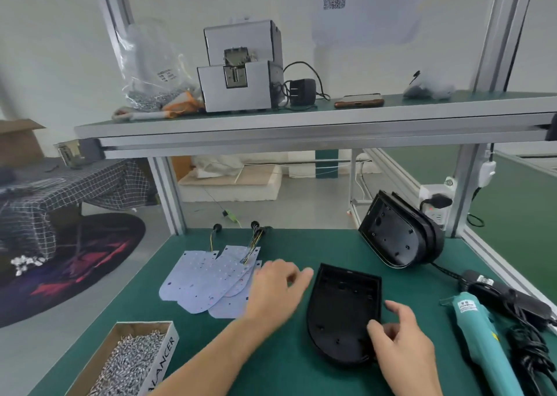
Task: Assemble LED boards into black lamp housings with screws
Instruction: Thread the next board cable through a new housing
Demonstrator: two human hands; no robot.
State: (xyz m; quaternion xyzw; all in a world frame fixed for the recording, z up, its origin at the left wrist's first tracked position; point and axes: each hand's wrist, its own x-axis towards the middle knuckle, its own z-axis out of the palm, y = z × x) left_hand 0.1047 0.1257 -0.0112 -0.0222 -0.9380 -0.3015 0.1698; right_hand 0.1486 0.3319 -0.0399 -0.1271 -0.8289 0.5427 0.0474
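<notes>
Light's soft, even and pretty bright, with no hard glare anywhere. Where the right hand [398, 338] pinches the black housing [343, 311] things look fairly sharp, with just a faint shadow under the housing's near edge. Its inside is so dark that most of the detail drowns. Just left of the grip, the left hand [277, 290] is smeared with blur. Far above the grip the shelf [301, 124] bows and the frame posts [494, 34] lean, which is wide-angle warp.

Screw box [164, 361] cut by bottom edge (lettering only partly legible). Teal screwdriver [479, 335] runs out of frame; right hand [401, 344] hides housing [340, 308] corner.
</notes>
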